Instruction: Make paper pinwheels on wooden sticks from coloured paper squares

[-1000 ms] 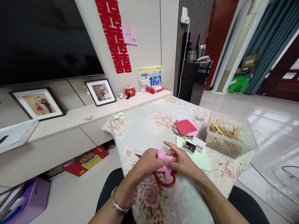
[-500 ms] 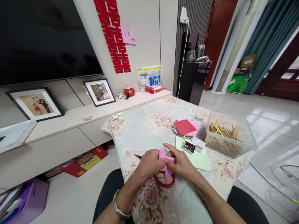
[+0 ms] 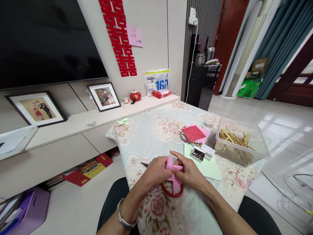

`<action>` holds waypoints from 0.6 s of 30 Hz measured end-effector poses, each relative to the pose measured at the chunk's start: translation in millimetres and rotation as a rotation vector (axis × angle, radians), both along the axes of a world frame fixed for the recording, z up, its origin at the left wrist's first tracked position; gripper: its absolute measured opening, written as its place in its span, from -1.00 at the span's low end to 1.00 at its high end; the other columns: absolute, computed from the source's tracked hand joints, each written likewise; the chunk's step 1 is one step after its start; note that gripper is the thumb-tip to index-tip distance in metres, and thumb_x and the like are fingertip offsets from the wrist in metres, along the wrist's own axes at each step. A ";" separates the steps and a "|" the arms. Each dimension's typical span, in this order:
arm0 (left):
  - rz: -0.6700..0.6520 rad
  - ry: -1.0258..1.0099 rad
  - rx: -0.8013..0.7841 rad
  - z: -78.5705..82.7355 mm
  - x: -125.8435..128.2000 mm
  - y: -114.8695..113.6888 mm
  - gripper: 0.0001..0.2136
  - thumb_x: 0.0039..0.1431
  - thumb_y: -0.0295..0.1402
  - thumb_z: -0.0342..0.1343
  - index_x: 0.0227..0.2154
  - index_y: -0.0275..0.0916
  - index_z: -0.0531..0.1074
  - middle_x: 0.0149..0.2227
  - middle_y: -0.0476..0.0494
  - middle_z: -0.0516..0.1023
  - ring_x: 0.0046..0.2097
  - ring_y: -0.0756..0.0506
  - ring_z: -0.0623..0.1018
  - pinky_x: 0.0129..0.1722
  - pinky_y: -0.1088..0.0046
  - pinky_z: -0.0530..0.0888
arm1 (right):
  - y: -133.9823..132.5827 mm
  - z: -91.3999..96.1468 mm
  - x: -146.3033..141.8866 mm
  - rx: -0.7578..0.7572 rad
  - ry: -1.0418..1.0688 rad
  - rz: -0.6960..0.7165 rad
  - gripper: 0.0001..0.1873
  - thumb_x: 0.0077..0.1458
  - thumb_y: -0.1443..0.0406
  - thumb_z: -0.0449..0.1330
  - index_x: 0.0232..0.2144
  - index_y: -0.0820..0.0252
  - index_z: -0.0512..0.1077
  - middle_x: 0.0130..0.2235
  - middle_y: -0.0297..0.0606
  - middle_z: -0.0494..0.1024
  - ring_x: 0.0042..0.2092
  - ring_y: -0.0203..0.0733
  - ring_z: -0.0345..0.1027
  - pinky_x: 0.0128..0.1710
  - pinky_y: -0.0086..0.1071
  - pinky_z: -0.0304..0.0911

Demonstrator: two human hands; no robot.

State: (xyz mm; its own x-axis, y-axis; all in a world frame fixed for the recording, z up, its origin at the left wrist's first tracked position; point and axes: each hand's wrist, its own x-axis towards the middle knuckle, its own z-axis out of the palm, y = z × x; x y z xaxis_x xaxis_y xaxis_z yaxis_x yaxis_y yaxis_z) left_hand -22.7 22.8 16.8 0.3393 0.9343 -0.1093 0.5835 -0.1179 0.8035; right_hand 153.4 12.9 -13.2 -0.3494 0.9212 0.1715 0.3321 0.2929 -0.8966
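Note:
A folded pink paper pinwheel (image 3: 175,184) is held between both hands above the table, its blades sticking out up, right and down. My left hand (image 3: 157,170) is closed on its left side, with thumb and fingers pinching the paper. From the right, my right hand (image 3: 189,170) pinches it near the middle, the index finger raised behind the upper blade. Scissors with red handles (image 3: 171,195) lie on the tablecloth beneath, their dark blades poking out left of my left hand. The middle of the scissors is hidden by the hands and paper.
An opened small box of metal pins (image 3: 198,154) rests on light green paper (image 3: 211,169). Behind it lies a stack of coloured paper squares (image 3: 194,133). A clear plastic bin (image 3: 230,148) of thin sticks stands right. A green folded pinwheel (image 3: 123,121) sits at the far left corner.
Both hands stay in nearly the same place. The pink paper's lower and right blades have shifted slightly between the fingers.

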 end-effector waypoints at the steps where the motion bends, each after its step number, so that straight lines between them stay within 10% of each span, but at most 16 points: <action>1: 0.015 -0.015 -0.015 0.0 -0.4 0.6 -0.94 -0.16 -0.47 0.10 -0.54 -0.23 0.42 -0.57 0.07 0.36 -0.51 0.00 0.29 -0.55 0.48 0.09 | 0.3 -0.8 0.4 -0.010 0.020 -0.004 -0.21 -0.10 0.51 0.09 0.25 0.21 0.26 -0.46 -0.46 0.42 -0.44 -0.29 0.26 -0.40 -0.42 0.13; 10: 0.163 -0.617 -0.353 0.6 -3.0 -10.1 -0.61 -0.04 -0.22 0.31 -0.17 -0.32 0.47 -0.40 -0.14 0.63 -0.37 -0.13 0.60 -0.32 0.39 0.48 | 4.8 1.2 -0.3 -0.186 0.374 -0.139 -0.22 -0.07 0.38 0.19 0.25 0.27 0.21 -0.50 -0.53 0.25 -0.50 -0.35 0.12 -0.51 -0.45 0.02; 18: 0.411 -0.768 -0.286 -10.1 28.0 -24.7 -0.70 -0.16 -0.32 0.38 -0.33 -0.38 0.56 -0.46 -0.11 0.64 -0.43 -0.07 0.56 -0.38 0.47 0.44 | 4.3 1.7 -2.4 -0.170 0.457 -0.173 -0.23 -0.05 0.32 0.24 0.24 0.31 0.20 -0.43 -0.45 0.36 -0.44 -0.32 0.20 -0.44 -0.43 0.08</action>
